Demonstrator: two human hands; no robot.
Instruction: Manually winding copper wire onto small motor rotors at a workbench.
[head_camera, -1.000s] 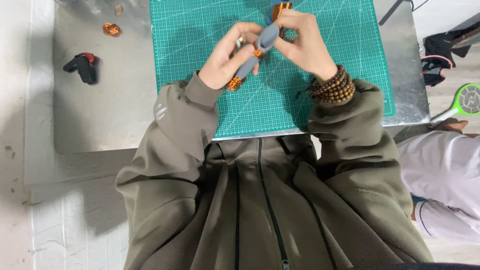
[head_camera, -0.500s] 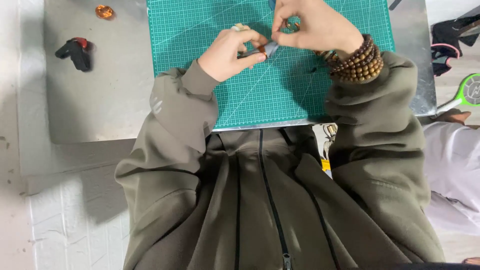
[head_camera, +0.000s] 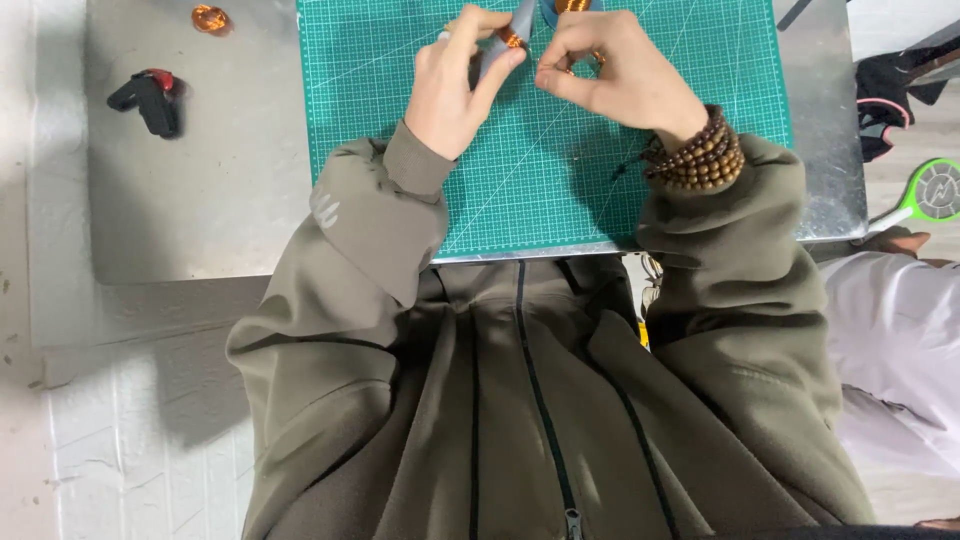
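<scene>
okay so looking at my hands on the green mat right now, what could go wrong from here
1. The left hand pinches a grey tool on a small copper coil with the right hand close beside it; a slip might jab those fingers.
2. The work sits at the far edge of the green cutting mat; a dropped coil could roll off onto the metal table.
3. The bead bracelet hangs close to the mat and might snag loose parts.

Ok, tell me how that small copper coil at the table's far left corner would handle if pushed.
The copper coil looks small and thin-wound, so probably light. Its ring shape may let it roll if tipped on edge. On the smooth metal table it would likely slide easily.
</scene>
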